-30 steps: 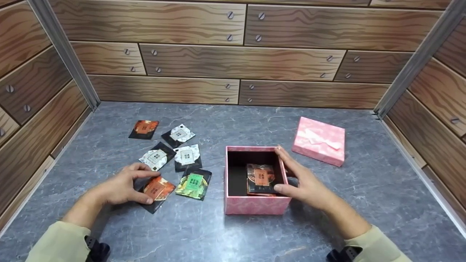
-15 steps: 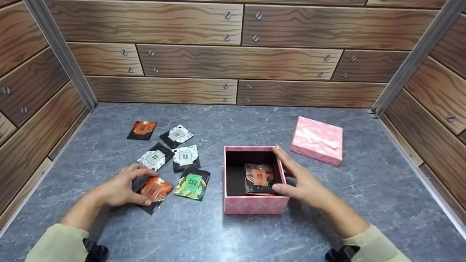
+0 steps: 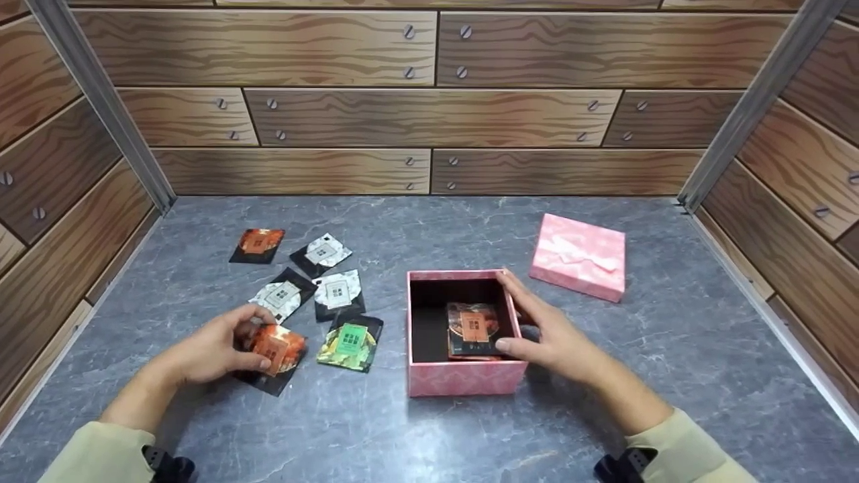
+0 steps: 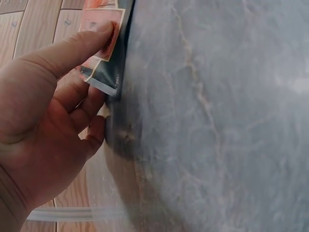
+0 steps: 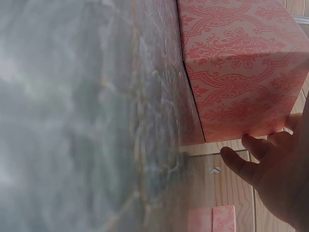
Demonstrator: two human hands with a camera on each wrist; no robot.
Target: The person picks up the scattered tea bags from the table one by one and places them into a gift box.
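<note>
In the head view my left hand [image 3: 211, 345] pinches an orange-and-black sachet [image 3: 283, 350] at its left side. The left wrist view shows the thumb pressed on the front of this sachet [image 4: 110, 55], fingers behind it. My right hand [image 3: 560, 342] holds the right wall of an open pink box [image 3: 466, 380], thumb over the rim and forefinger at the far corner. Its other fingers lie along the outer wall of the patterned box [image 5: 236, 58] in the right wrist view. Inside, an orange-and-black sachet [image 3: 474, 327] lies on top of others, toward the right wall.
Beside the left hand lie a green sachet [image 3: 350, 342], several white-and-black sachets [image 3: 338, 294] and another orange sachet [image 3: 258, 245]. The pink lid [image 3: 578, 255] with a bow rests behind the box to the right. Wood-patterned walls [image 3: 335, 117] enclose the grey table.
My left hand has lifted and tilted the orange sachet, its label now turned more upright. The right hand stays on the box. The whole view has shifted slightly.
</note>
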